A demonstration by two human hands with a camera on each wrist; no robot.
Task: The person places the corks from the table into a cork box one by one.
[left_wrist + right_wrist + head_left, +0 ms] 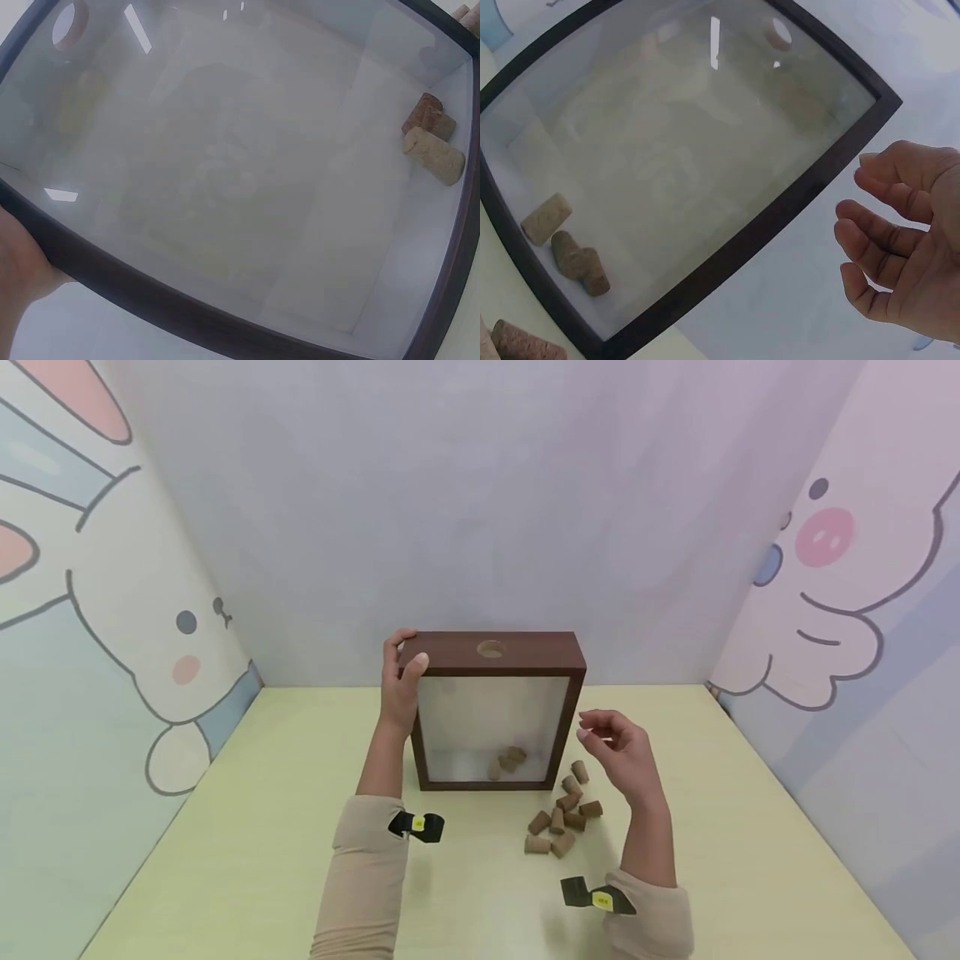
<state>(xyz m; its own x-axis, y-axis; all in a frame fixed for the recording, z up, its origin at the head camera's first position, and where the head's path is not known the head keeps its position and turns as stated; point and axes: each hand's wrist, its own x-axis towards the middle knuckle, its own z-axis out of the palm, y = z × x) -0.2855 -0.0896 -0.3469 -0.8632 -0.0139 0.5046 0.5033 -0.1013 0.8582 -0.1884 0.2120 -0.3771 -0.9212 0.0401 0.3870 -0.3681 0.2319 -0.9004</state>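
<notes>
A dark brown shadow box frame (495,652) with a clear front stands upright on the table, a round hole in its top edge. My left hand (401,685) grips its upper left corner, thumb on the top and fingers over the far side. Inside, a few wine corks (508,760) lie at the bottom right; the left wrist view shows a pale cork (435,155) against two darker ones. Just right of the frame hovers my right hand (618,752), fingers loosely bent with nothing between them, apart from the frame in the right wrist view.
Several loose corks (566,822) are scattered on the pale yellow table (262,827), by the frame's lower right corner and below my right hand. A plain pale wall (420,510) rises behind, and side panels with cartoon animals flank the table.
</notes>
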